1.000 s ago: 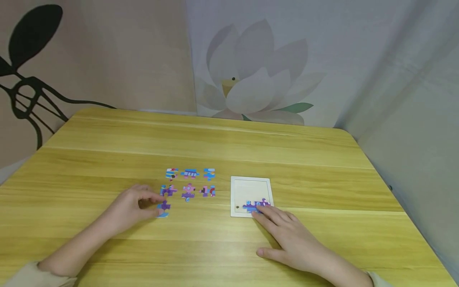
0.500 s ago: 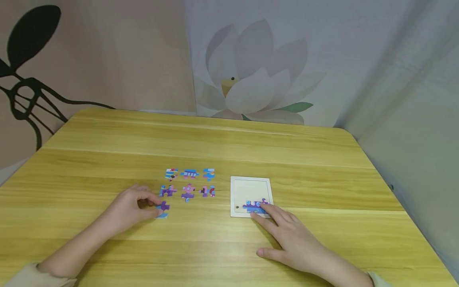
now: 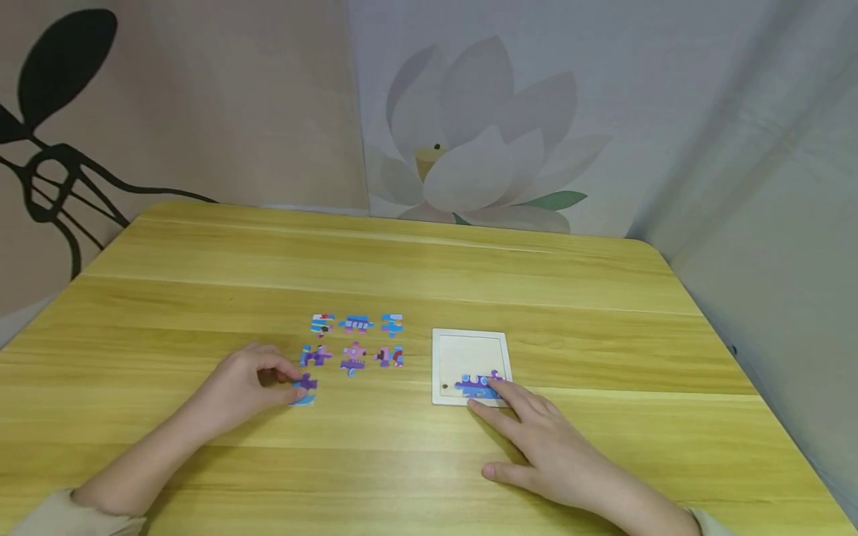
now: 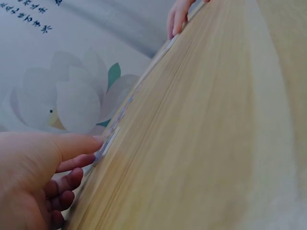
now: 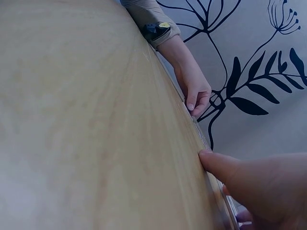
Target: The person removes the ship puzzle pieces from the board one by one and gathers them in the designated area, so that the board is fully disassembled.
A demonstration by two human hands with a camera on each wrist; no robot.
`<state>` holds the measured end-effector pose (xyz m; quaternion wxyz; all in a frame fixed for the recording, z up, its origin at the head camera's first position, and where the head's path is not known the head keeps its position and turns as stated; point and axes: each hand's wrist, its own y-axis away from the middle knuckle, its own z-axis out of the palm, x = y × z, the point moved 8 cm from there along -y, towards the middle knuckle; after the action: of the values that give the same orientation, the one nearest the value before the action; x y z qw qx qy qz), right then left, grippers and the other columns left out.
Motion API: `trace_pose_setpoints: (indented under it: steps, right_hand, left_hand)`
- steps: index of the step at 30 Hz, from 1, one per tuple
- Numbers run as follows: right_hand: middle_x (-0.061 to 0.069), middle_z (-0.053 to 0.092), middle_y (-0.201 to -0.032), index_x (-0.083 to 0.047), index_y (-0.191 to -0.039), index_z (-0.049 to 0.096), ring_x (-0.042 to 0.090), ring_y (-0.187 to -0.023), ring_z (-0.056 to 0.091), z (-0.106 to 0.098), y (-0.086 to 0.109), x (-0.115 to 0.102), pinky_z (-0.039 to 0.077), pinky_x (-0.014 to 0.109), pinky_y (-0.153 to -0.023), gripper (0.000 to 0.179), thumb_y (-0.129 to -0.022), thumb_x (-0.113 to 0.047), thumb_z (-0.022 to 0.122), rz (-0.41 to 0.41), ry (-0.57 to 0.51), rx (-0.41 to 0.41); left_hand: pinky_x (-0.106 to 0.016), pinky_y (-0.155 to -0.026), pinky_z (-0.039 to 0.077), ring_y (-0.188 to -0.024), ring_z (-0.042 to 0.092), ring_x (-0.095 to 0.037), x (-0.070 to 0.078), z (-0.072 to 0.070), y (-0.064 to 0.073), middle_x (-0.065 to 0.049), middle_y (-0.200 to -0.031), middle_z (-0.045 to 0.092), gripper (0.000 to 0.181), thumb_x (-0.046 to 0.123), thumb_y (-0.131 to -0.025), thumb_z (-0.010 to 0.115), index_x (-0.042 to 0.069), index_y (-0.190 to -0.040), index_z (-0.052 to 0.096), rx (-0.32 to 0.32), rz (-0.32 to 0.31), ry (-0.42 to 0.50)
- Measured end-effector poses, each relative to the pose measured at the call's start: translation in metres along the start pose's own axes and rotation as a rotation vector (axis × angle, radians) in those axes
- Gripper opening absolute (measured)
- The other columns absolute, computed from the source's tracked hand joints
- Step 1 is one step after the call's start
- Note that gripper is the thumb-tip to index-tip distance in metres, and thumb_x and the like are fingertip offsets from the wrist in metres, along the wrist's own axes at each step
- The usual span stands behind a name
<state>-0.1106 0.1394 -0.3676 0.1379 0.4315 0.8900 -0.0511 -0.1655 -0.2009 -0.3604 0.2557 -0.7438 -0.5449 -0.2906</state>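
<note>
In the head view my left hand [image 3: 249, 385] has its thumb and index finger at the left side of a purple-and-blue jigsaw piece [image 3: 307, 383], pinching it. The left wrist view shows the same fingers on a thin edge low over the table. My right hand [image 3: 546, 444] lies with fingers extended, fingertips on joined jigsaw pieces [image 3: 474, 386] along the bottom of a square white puzzle tray [image 3: 436, 357]. The fingers partly cover those pieces at the right corner. Its thumb is spread apart, down by the table.
Several loose jigsaw pieces stand in two rows between the hands, among them a pink-and-purple piece [image 3: 352, 359] and a striped piece [image 3: 356, 324]. All lie on a wooden table [image 3: 415, 469]. A curtain with a flower print [image 3: 482, 141] hangs behind the table.
My left index finger has drawn in from above the jigsaw piece to its left side, and the piece has shifted slightly. My right hand has barely moved on the tray.
</note>
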Motion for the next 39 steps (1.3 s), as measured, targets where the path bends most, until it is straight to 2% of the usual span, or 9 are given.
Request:
trace_pose_setpoints:
  steps: [3, 9, 20, 25, 28, 32, 33, 35, 39]
  right_hand:
    - [0.010, 0.019, -0.157, -0.031, -0.150, 0.033, 0.033, -0.139, 0.023, -0.001, -0.001, -0.001, 0.024, 0.057, -0.105, 0.071, -0.089, -0.064, 0.049, -0.008, 0.003, 0.005]
    - [0.010, 0.019, -0.156, -0.031, -0.149, 0.034, 0.033, -0.139, 0.023, -0.001, -0.002, -0.001, 0.024, 0.058, -0.105, 0.071, -0.089, -0.064, 0.049, -0.015, 0.008, 0.011]
    - [0.010, 0.021, -0.156, -0.032, -0.149, 0.035, 0.034, -0.138, 0.024, 0.000, -0.002, 0.000, 0.025, 0.058, -0.104, 0.071, -0.088, -0.065, 0.049, -0.002, 0.011, 0.012]
    - [0.010, 0.021, -0.156, -0.031, -0.149, 0.035, 0.033, -0.138, 0.025, 0.000, -0.002, 0.000, 0.025, 0.058, -0.104, 0.071, -0.088, -0.065, 0.049, -0.009, 0.014, 0.016]
    - [0.009, 0.021, -0.156, -0.031, -0.149, 0.035, 0.033, -0.138, 0.025, 0.000, -0.002, 0.000, 0.025, 0.057, -0.104, 0.071, -0.088, -0.065, 0.049, -0.007, 0.013, 0.018]
    - [0.010, 0.021, -0.156, -0.031, -0.148, 0.036, 0.034, -0.138, 0.025, -0.001, -0.001, -0.001, 0.025, 0.058, -0.104, 0.071, -0.088, -0.065, 0.050, -0.009, 0.012, 0.024]
    - [0.010, 0.020, -0.156, -0.031, -0.149, 0.036, 0.034, -0.138, 0.025, -0.001, -0.001, -0.001, 0.025, 0.058, -0.104, 0.071, -0.088, -0.065, 0.050, -0.011, 0.011, 0.025]
    - [0.010, 0.019, -0.156, -0.031, -0.149, 0.035, 0.035, -0.138, 0.025, -0.001, -0.001, -0.001, 0.025, 0.058, -0.104, 0.071, -0.088, -0.065, 0.050, -0.010, 0.008, 0.028]
    - [0.010, 0.018, -0.156, -0.033, -0.149, 0.035, 0.035, -0.138, 0.024, -0.001, 0.000, 0.000, 0.026, 0.059, -0.104, 0.070, -0.088, -0.065, 0.050, -0.005, 0.000, 0.027]
  left_hand:
    - [-0.027, -0.064, 0.046, -0.076, 0.051, -0.018, 0.001, -0.003, -0.001, 0.002, -0.083, 0.060, 0.017, 0.025, -0.078, 0.081, 0.015, -0.088, 0.072, 0.027, 0.000, 0.010]
    - [-0.040, -0.081, 0.044, -0.093, 0.053, -0.020, 0.013, 0.000, -0.005, 0.002, -0.096, 0.064, 0.023, 0.027, -0.078, 0.081, 0.013, -0.095, 0.073, 0.099, 0.033, 0.024]
    - [-0.050, -0.090, 0.041, -0.104, 0.053, -0.023, 0.045, 0.046, -0.017, 0.005, -0.101, 0.063, 0.025, 0.025, -0.078, 0.080, 0.016, -0.099, 0.072, 0.033, 0.148, 0.154]
    - [-0.062, -0.106, 0.017, -0.127, 0.043, -0.038, 0.057, 0.065, -0.026, 0.010, -0.094, 0.064, 0.024, 0.024, -0.078, 0.080, 0.017, -0.100, 0.072, -0.008, 0.161, 0.177]
    - [-0.060, -0.108, 0.013, -0.126, 0.045, -0.035, 0.066, 0.076, -0.031, 0.011, -0.093, 0.065, 0.024, 0.023, -0.078, 0.080, 0.017, -0.100, 0.073, -0.032, 0.179, 0.181]
    - [-0.040, -0.094, 0.040, -0.099, 0.057, -0.016, 0.081, 0.087, -0.037, 0.011, -0.090, 0.063, 0.021, 0.020, -0.079, 0.079, 0.015, -0.099, 0.073, -0.045, 0.231, 0.193]
    - [-0.039, -0.094, 0.040, -0.098, 0.057, -0.014, 0.084, 0.089, -0.039, 0.011, -0.090, 0.062, 0.021, 0.019, -0.079, 0.079, 0.015, -0.099, 0.072, -0.043, 0.239, 0.191]
    - [-0.033, -0.080, 0.043, -0.088, 0.054, -0.009, 0.090, 0.094, -0.042, 0.011, -0.089, 0.062, 0.019, 0.018, -0.080, 0.078, 0.014, -0.098, 0.073, -0.041, 0.260, 0.187]
    - [-0.034, -0.080, 0.043, -0.089, 0.052, -0.009, 0.100, 0.104, -0.048, 0.012, -0.090, 0.064, 0.018, 0.020, -0.081, 0.077, 0.015, -0.098, 0.073, -0.045, 0.268, 0.167]
